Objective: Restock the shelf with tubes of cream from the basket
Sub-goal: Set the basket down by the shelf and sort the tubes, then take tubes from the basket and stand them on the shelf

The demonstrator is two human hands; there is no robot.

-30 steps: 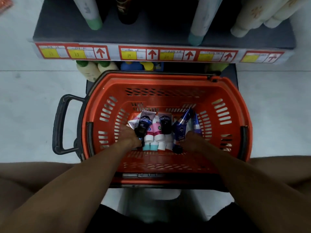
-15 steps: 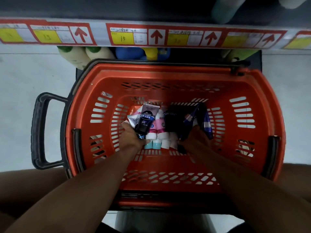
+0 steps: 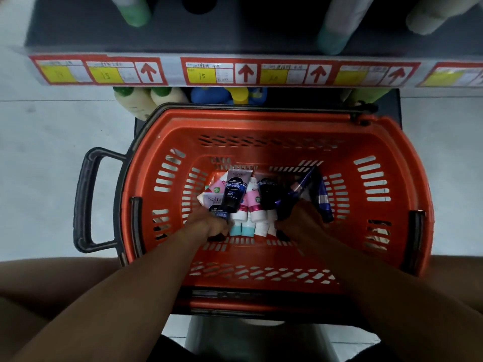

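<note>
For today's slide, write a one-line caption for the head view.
Both hands, left and right, reach among cream tubes in the orange basket below the shelf.

Tubes [image 3: 236, 194] now gathered closer together.

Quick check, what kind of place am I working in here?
Most likely a shop aisle: an orange shopping basket holding cream tubes, and a shelf edge lined with red-and-yellow price tags.

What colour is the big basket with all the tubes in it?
The basket is orange-red with a dark rim and handle, seen best in the head view.
</note>
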